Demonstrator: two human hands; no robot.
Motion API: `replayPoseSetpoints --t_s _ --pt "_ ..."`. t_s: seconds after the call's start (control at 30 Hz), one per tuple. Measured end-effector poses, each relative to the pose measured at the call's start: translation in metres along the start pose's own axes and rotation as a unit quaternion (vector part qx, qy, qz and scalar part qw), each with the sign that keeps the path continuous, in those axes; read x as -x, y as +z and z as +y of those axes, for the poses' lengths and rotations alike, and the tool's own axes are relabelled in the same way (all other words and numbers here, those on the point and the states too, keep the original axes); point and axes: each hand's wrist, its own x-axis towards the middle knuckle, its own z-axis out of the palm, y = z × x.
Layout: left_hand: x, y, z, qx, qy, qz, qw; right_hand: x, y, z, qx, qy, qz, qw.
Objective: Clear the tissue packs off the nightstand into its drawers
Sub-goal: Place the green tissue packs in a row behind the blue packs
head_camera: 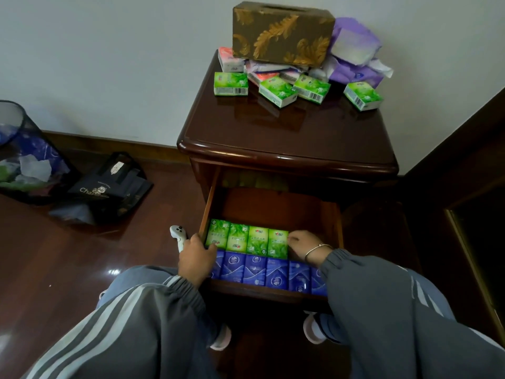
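Observation:
The dark wooden nightstand (287, 138) has its drawer (273, 209) pulled out. Inside, a row of several green tissue packs (247, 239) stands behind a row of blue packs (262, 272). My left hand (195, 258) rests on the leftmost green pack at the drawer's left wall. My right hand (303, 243), with a bracelet on the wrist, touches the right end of the green row. On the top lie several loose green packs (277, 90), pink and white packs (232, 60) and purple packs (355, 58).
A brown and gold tissue box (282, 32) sits on the pile at the back of the top. A white controller (179, 236) lies on the floor beside the drawer. A black bag (109, 187) and a mesh bin (24, 157) stand at left. A dark doorway (475, 203) is at right.

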Motion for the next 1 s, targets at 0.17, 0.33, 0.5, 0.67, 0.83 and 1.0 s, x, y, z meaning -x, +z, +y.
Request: replayPoseSetpoints --t_s 0.17,0.33,0.5,0.67,0.83,1.0 --pt "-0.004 -0.004 -0.005 0.055 -0.002 0.027 0.998 0.049 -0.070 -0.028 -0.134 -0.160 0.193 0.959" --pt "-0.002 -0.036 0.013 0.155 0.018 0.183 0.971 0.049 -0.161 -0.018 -0.091 -0.168 0.472 0.861" --pt "-0.006 -0.086 0.061 0.180 0.164 0.302 0.922 -0.006 -0.194 -0.014 0.045 -0.041 0.372 0.926" --pt "-0.022 -0.112 0.114 0.080 0.288 0.361 0.883 -0.038 -0.179 -0.026 0.158 0.026 0.328 0.931" --pt "-0.056 -0.111 0.159 -0.008 0.383 0.332 0.862 -0.039 -0.174 -0.020 0.188 0.019 0.374 0.908" --pt "-0.109 -0.108 0.212 -0.102 0.349 0.280 0.889 -0.036 -0.171 -0.021 0.182 0.014 0.396 0.900"
